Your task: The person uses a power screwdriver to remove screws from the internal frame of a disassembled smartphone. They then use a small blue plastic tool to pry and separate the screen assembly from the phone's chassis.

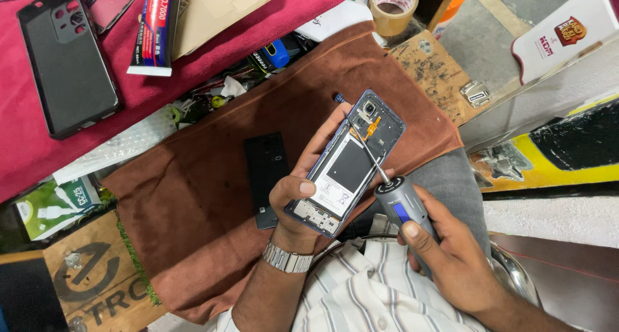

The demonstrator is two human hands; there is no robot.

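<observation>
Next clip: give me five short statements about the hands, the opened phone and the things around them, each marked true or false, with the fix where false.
1. The left hand holds the opened phone with its back cover off. True.
2. The right hand holds a pair of tweezers. False: it grips a grey electric screwdriver whose bit reaches into the upper part of the phone.
3. A black back cover lies on the brown cloth beside the phone. True.
4. The tape roll sits on the brown cloth. False: it stands beyond the cloth's far edge.
5. The wristwatch is on the right wrist. False: it is on the left wrist.
</observation>
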